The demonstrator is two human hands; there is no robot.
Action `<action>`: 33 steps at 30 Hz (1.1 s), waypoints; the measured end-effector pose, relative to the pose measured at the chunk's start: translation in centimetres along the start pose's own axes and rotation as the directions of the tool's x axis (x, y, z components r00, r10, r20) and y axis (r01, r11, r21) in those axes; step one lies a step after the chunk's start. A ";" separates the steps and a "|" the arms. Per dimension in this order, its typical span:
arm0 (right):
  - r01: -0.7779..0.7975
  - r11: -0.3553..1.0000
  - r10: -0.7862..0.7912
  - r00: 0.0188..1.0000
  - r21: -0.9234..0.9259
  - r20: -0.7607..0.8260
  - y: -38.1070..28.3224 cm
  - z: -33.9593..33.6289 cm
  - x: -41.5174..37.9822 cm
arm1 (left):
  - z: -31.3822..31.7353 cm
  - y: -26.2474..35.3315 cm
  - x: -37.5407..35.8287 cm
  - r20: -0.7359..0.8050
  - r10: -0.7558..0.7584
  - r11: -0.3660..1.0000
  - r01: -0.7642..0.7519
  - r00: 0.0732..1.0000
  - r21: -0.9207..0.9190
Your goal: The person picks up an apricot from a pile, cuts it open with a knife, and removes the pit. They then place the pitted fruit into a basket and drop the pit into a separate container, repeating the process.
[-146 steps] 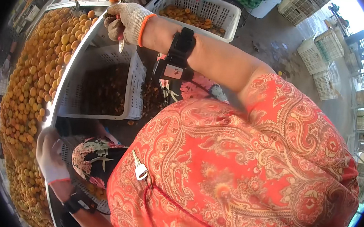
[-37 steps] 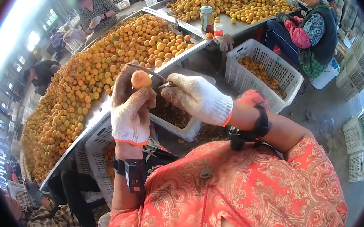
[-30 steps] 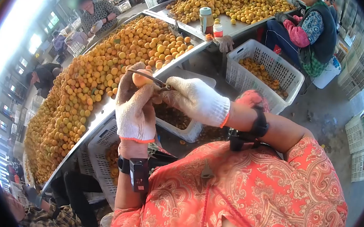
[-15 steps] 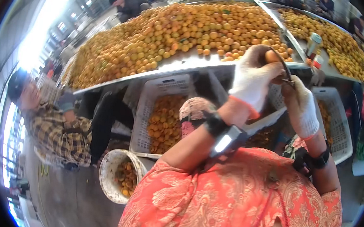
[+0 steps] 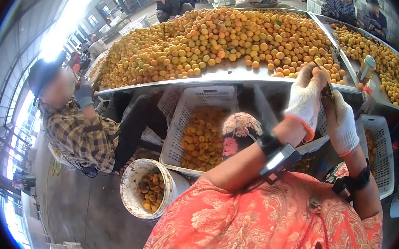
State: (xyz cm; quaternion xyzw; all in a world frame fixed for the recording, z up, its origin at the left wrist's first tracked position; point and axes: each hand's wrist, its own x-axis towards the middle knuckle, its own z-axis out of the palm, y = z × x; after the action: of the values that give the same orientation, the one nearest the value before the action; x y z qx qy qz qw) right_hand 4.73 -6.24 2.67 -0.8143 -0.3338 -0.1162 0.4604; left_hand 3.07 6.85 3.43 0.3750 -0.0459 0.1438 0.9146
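My left hand, in a white glove with an orange cuff, is raised before the near rim of the fruit table. Its fingers are closed round an apricot, of which only a small part shows. My right hand, also in a white glove, is closed just beside it, almost touching. A small dark tool, its kind hard to make out, sits in the right fingers. Beyond both hands lies a big heap of orange apricots on the metal table.
Below the table stand a white crate of apricot pieces and another crate at right. A white bucket holds darker pieces. A person in a checked shirt sits at left. A bottle stands by the divider; people work behind.
The view has swung, so the table and crates sit further right and lower in the picture. My hands remain together; the apricot in my left hand is now more hidden.
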 end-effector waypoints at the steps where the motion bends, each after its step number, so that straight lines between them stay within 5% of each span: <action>1: 0.002 1.000 -0.002 1.000 0.002 0.002 0.3 0.3 0.1 | 0.1 -0.5 -0.2 -0.037 -0.037 0.998 0.035 0.999 -0.042; 3: 0.120 0.991 -0.124 0.991 -0.060 -0.058 1.1 0.8 0.2 | 0.0 -0.5 -0.1 -0.037 -0.038 0.998 0.036 0.999 -0.046; 12: 0.076 0.997 -0.077 0.997 -0.021 -0.028 1.7 0.5 0.1 | -0.5 -0.8 0.3 0.087 0.054 0.996 -0.060 0.995 0.060; 14: 0.087 0.996 -0.089 0.995 -0.031 -0.040 1.3 0.7 0.0 | -0.5 -0.8 0.3 -0.011 -0.099 0.990 0.097 0.995 -0.101; 18: 0.109 0.993 -0.110 0.993 -0.044 -0.030 0.5 0.3 -0.2 | -0.3 -1.0 0.3 -0.024 -0.123 0.985 0.119 0.992 -0.121; 21: 0.067 0.998 -0.067 0.997 0.009 -0.044 0.7 0.1 -0.4 | -0.6 -0.1 0.5 0.085 -0.012 0.993 0.002 0.996 0.120; 24: 0.020 0.998 -0.017 0.998 0.052 -0.053 -0.2 0.2 -0.5 | 0.7 0.6 -0.4 0.032 0.102 0.995 -0.103 0.994 0.013; 28: 0.051 0.999 -0.049 0.996 0.019 -0.068 -0.5 -0.1 -0.6 | 0.1 -0.2 -0.2 0.070 0.032 0.998 -0.029 0.997 -0.048; 33: -0.004 1.000 0.005 0.998 0.010 -0.064 -1.2 -0.8 -0.9 | 0.3 -0.1 -1.1 0.168 0.050 0.986 -0.075 0.985 0.148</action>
State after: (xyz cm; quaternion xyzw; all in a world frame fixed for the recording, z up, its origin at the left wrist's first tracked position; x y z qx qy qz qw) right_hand 3.43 -6.90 3.48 -0.8085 -0.3177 -0.1397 0.4753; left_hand 2.03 6.31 3.31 0.4535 -0.1215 0.1443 0.8711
